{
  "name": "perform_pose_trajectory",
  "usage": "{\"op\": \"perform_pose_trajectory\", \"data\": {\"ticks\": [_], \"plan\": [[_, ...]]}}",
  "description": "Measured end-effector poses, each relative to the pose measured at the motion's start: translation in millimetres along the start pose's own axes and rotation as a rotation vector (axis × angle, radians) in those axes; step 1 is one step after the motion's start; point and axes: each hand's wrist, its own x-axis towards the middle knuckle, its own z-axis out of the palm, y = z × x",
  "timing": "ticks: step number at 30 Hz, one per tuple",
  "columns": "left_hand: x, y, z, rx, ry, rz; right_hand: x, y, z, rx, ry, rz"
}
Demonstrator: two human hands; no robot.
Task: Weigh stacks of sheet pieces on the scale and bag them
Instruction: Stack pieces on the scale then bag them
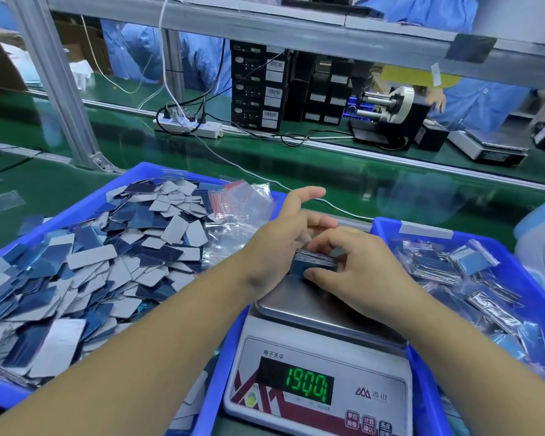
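Both hands fwd, close together: left hand (280,243) fingers partly extended, right hand (356,265) fingers curled, pinching.

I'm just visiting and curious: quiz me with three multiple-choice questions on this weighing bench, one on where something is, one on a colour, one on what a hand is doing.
1. Where do the loose sheet pieces lie?
A. left tray
B. scale pan
C. conveyor belt

2. What colour are the display digits?
A. red
B. green
C. white

3. What is the right hand doing?
A. resting flat
B. pressing a button
C. pinching the stack

Answers: 1 A, they fill the blue tray left of the scale. 2 B, they glow green. 3 C, thumb and fingers grip the stack's edges over the pan.
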Motion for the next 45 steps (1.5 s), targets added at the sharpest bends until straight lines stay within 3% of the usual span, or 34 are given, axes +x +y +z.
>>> {"op": "perform_pose_trajectory", "data": {"ticks": [8, 17, 19, 21, 23, 25, 28, 37, 42, 45], "plan": [[4.6, -2.0, 6.8, 0.204, -0.002, 0.081, -0.5, -1.1, -10.4, -0.068, 0.032, -0.022], [5.9, 8.0, -5.0, 0.238, -0.034, 0.050, -1.4, -1.7, -5.9, -0.073, -0.091, -0.040], [7.9, 15.7, -22.8, 0.370, 0.088, 0.064, -2.2, 0.6, -6.2, -0.070, -0.074, -0.036], [9.5, 20.9, -50.8, 0.566, 0.312, 0.037, -3.0, 2.8, -8.0, -0.042, -0.039, -0.033], [9.4, 19.9, -81.9, 0.906, 0.474, -0.110, -2.7, 4.4, -10.8, 0.000, -0.017, -0.025], [8.4, 13.8, -100.0, 1.230, 0.447, -0.320, -2.2, 5.1, -11.0, -0.006, -0.049, -0.017], [8.7, 4.1, -101.9, 1.385, 0.359, -0.476, -2.0, 5.9, -8.4, -0.035, -0.122, -0.010], [8.9, 7.6, -99.1, 1.411, 0.375, -0.499, -2.4, 4.7, -11.0, -0.022, -0.140, 0.006], [8.0, 15.8, -95.5, 1.317, 0.570, -0.296, -2.5, 5.4, -10.4, -0.007, -0.055, 0.057], [6.9, 18.7, -88.1, 0.970, 0.564, -0.021, -0.5, 7.7, -10.3, 0.263, 0.016, 0.179]]}}
